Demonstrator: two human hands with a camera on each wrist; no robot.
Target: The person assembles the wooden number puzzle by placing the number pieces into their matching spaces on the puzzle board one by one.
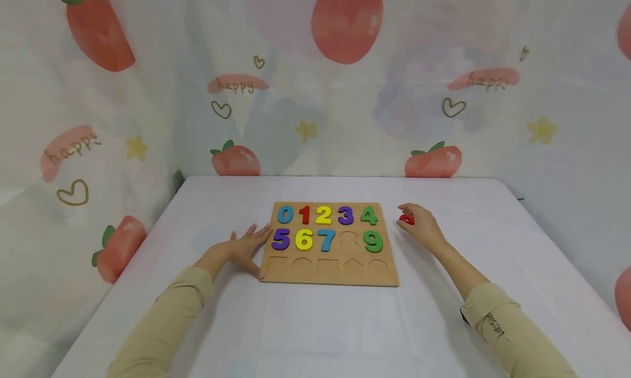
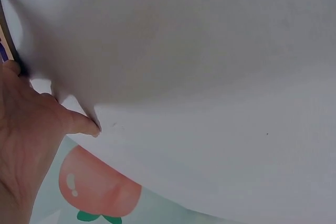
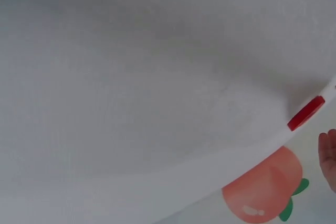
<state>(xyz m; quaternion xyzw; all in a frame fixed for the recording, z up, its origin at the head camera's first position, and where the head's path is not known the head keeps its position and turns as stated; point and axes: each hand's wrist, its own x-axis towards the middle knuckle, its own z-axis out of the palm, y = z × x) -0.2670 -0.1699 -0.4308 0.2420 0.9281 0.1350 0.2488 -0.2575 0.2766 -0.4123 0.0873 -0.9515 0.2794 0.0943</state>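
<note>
My left hand [image 1: 245, 250] is spread along the left edge of a wooden number board [image 1: 315, 269], its thumb at the near left corner and its fingertips at the side. In the left wrist view, the left hand [image 2: 31, 124] touches a sliver of that board. Colourful numerals fill most slots in the two upper rows; the slot between the blue 7 [image 1: 326, 240] and green 9 [image 1: 372, 241] is bare. Right of the board, my right hand [image 1: 423, 227] has thumb and fingers apart around a red number piece [image 1: 407, 219]. The right wrist view shows this red number piece [image 3: 306, 113] apart from the visible fingers [image 3: 326, 148].
The board's bottom row has several shallow shape recesses. A white cloth [image 1: 315, 328] covers the table. Behind and to the sides hangs a curtain [image 1: 345, 109] printed with fruit, hearts and flowers.
</note>
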